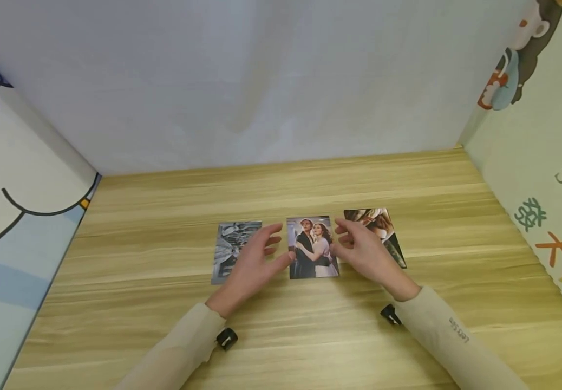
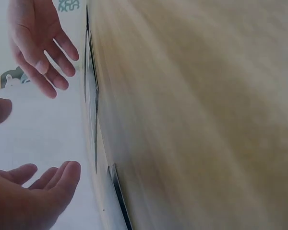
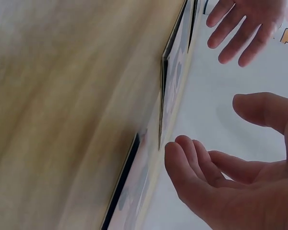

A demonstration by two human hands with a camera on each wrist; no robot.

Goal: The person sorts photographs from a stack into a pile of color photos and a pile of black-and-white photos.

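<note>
Hands (image 1: 310,254) spread wide, holding nothing, flanking middle photo (image 1: 312,247) mid-counter (image 1: 281,336); risk of nudging neighbouring photos (image 1: 236,250) askew.

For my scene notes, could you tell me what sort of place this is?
Probably a small tabletop booth: a wooden table, a plain white backdrop, cartoon-printed side panels, and three photographs laid out.

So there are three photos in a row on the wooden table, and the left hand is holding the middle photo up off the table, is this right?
Not quite. The head view shows the middle photo lying flat on the wooden table; the left hand is open beside it and holds nothing. There are indeed three photos in a row.
</note>
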